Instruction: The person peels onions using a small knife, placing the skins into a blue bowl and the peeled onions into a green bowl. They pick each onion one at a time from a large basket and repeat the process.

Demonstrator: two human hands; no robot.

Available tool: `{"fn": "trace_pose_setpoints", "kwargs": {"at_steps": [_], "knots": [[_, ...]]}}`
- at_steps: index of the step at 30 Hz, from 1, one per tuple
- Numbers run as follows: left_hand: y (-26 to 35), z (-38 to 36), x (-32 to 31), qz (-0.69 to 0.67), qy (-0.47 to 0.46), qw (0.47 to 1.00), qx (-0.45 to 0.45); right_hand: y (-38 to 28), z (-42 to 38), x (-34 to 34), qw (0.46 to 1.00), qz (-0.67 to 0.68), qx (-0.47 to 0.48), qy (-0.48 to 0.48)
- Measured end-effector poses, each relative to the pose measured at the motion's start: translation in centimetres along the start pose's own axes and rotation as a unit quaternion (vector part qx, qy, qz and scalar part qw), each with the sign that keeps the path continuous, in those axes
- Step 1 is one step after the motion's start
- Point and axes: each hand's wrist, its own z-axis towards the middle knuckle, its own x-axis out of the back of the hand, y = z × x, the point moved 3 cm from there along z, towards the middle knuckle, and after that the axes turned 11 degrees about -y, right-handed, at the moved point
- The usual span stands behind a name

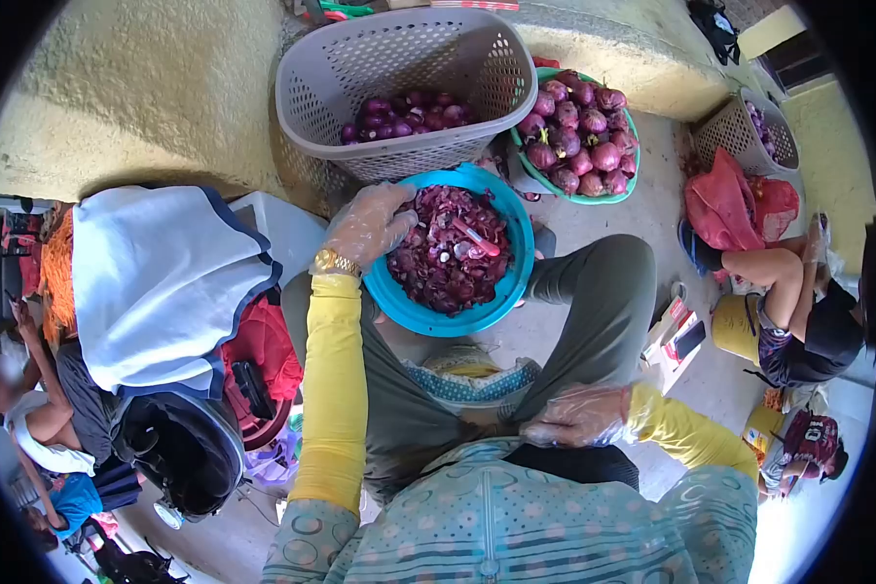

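Left hand: gloved; fingers bent over the near-left rim of a blue basin; grip on the rim cannot be told. Right hand: gloved, loosely curled at the right thigh, well apart from the basin; nothing visible in it.

Red-handled tool: one, atop onion skins inside the basin; right of the left hand, the nearer; ahead and left of the right. Long axis slants from far left to near right.

Beyond: grey basket, purple onions inside; right of it, green-rimmed container, heaped with unpeeled onions.
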Motion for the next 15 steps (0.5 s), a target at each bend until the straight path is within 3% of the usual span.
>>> {"fn": "trace_pose_setpoints", "kwargs": {"at_steps": [9,11,13,15], "knots": [[0.7,-0.8,-1.5,0.014,0.008,1.000,-0.016,1.7,-1.1,-2.8,0.994,0.046,-0.091,0.050],[0.6,-0.8,-1.9,0.024,-0.016,1.000,-0.004,2.1,0.2,-2.5,0.998,0.043,-0.007,0.048],[1.2,-0.6,-1.8,0.028,-0.011,1.000,-0.010,2.8,1.5,-1.8,0.998,-0.001,-0.022,0.055],[1.2,-0.2,-1.7,0.031,-0.014,0.999,-0.016,1.2,2.0,0.7,0.974,-0.146,0.082,0.150]]}}
